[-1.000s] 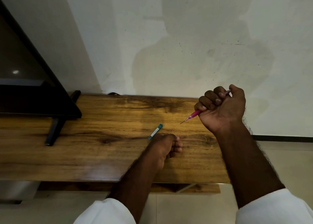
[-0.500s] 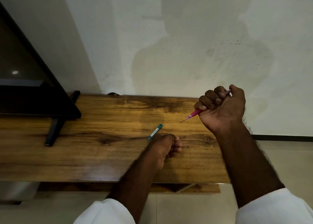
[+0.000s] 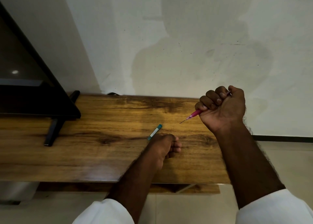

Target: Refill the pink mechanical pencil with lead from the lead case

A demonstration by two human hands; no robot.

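The right hand point(image 3: 223, 108) is curled into a closed fist around the slim pink plastic mechanical pencil point(image 3: 194, 113), all four fingers folded over the barrel and the thumb laid over its top end. The pencil's long axis slants from about 2 o'clock, where the capped end barely peeps out beside the thumb, down to 8 o'clock, where the fine metal tip points at the table without touching it.

The left hand point(image 3: 165, 146) rests on the long wooden table point(image 3: 101, 152) with its fingers loosely curled under; whether they pinch anything cannot be told, as the knuckles hide the pads. Just beside it, at its 11 o'clock, lies the small teal plastic lead case with a pale label point(image 3: 155, 132). The case's near end sits against or just under the hand's edge, and its long axis runs toward 1 o'clock.

The case lies at 8 o'clock from the pencil tip, so the left hand is clearly the nearer one to take it up. My judgement is that the case is not yet opened; whether it holds lead cannot be seen. The pencil's cap end looks covered by the thumb.

Far off at 9 o'clock stands a black flat screen on a black foot point(image 3: 52, 132).
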